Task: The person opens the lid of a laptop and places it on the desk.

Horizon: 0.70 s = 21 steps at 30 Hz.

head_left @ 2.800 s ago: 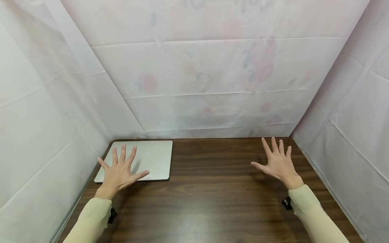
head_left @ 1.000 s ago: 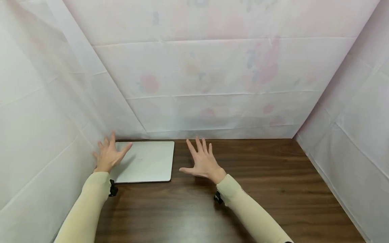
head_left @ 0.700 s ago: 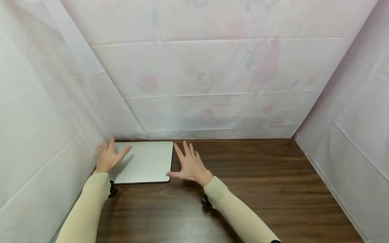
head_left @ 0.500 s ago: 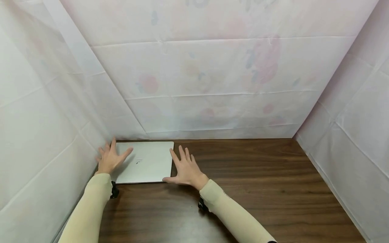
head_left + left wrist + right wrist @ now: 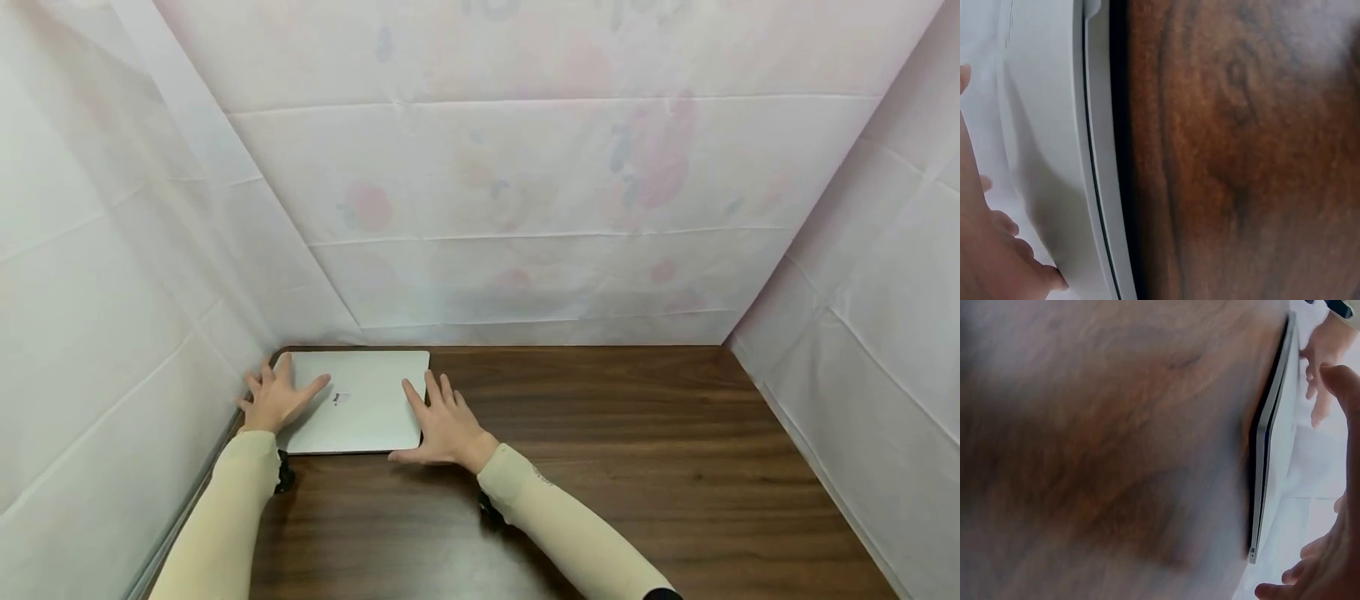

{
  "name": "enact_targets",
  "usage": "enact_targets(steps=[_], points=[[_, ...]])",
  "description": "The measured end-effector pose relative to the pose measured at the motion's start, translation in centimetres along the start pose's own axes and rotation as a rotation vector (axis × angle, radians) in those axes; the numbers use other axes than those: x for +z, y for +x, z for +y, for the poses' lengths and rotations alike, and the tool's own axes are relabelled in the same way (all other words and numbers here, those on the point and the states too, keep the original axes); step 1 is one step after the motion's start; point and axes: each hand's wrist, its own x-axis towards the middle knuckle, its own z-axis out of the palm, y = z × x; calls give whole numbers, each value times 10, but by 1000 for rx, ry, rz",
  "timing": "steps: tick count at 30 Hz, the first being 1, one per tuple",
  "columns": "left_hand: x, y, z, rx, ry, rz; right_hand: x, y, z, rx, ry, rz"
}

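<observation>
A silver laptop (image 5: pixel 371 408) lies shut on the brown wooden table (image 5: pixel 600 467), near the back left corner. Over its left edge my left hand (image 5: pixel 273 403) spreads its fingers, the thumb pointing across the lid. In the left wrist view, a fingertip of the left hand (image 5: pixel 997 262) is at the lid (image 5: pixel 1041 156); whether it touches cannot be told. My right hand (image 5: pixel 448 429) hovers at the laptop's right front corner, fingers spread, thumb by the front edge. The right wrist view shows a gap between the right hand (image 5: pixel 1329 556) and the laptop's side (image 5: pixel 1266 462).
White sheeting with faint pink prints hangs behind the table as a back wall (image 5: pixel 510 208). More sheeting forms a left wall (image 5: pixel 112 333), close beside the left hand, and a right wall (image 5: pixel 877 333). Bare tabletop stretches to the right of the laptop.
My right hand has come from the table's right side leftward to the laptop's right corner. My left hand has shifted left to the laptop's left edge and lower. The laptop stays in place.
</observation>
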Motion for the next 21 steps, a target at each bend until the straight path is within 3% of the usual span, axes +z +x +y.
enact_targets(steps=[5, 13, 21], points=[[-1, 1, 1, 9, 49, -28, 1, 3, -3, -14, -60, -2], [1, 4, 5, -7, 63, -61, 4, 12, -11, 4, 12, -77], [2, -5, 6, -26, 76, -84, 15, 12, -18, 45, 59, -133]])
